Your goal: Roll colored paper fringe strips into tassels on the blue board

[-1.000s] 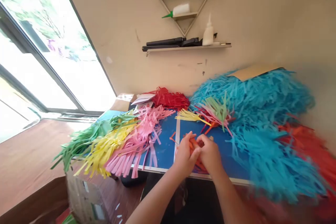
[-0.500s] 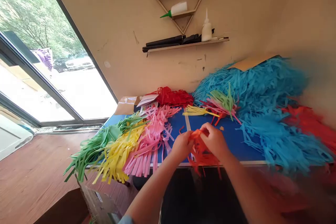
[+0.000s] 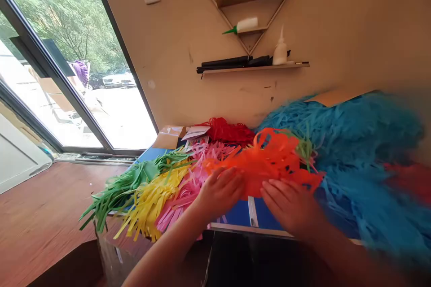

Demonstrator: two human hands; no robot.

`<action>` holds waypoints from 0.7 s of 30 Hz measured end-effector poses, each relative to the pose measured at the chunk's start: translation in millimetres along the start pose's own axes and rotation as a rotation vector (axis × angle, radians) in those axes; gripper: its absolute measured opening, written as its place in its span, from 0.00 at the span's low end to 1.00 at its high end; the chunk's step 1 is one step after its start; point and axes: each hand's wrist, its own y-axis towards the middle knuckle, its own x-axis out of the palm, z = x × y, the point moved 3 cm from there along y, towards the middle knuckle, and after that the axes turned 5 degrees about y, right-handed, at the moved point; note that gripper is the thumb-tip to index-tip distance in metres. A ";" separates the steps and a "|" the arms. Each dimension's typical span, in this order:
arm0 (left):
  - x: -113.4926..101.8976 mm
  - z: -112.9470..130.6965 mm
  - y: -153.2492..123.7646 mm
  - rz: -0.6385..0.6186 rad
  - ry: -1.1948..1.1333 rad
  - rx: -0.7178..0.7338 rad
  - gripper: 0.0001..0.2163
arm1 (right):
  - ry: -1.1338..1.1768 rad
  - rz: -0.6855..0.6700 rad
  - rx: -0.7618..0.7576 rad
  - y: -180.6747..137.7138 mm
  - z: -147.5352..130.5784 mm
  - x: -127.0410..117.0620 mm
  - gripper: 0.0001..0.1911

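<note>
An orange-red tissue-paper tassel (image 3: pixel 261 168), a flat middle band with cut strips, is spread out above the blue table (image 3: pixel 235 213), a little blurred. My left hand (image 3: pixel 222 190) is closed on its near left edge, fingers over the top and the thumb hidden. On the near right edge my right hand (image 3: pixel 289 204) grips the same paper, its fingers together on top and its thumb out of sight. Pink tassels (image 3: pixel 180 199) lie close to my left hand. Behind the orange paper, light-green strips (image 3: pixel 305 145) show in part.
Yellow tassels (image 3: pixel 153 202) and green tassels (image 3: pixel 134 177) hang over the table's left front edge. Dark-red tassels (image 3: pixel 230 131) lie at the back. A large blue tassel heap (image 3: pixel 350 130) fills the right. Glue bottles (image 3: pixel 280 51) stand on wall shelves; a cardboard box (image 3: pixel 117 255) is below left.
The orange tassel, bunched between my fingertips before, is now raised and spread flat, its strips pointing away from me. My hands have moved apart, and the view has shifted.
</note>
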 end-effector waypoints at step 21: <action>91.2 72.6 -46.1 -0.402 -0.365 -0.363 0.22 | 0.307 -0.296 0.800 -102.2 -76.9 108.3 0.09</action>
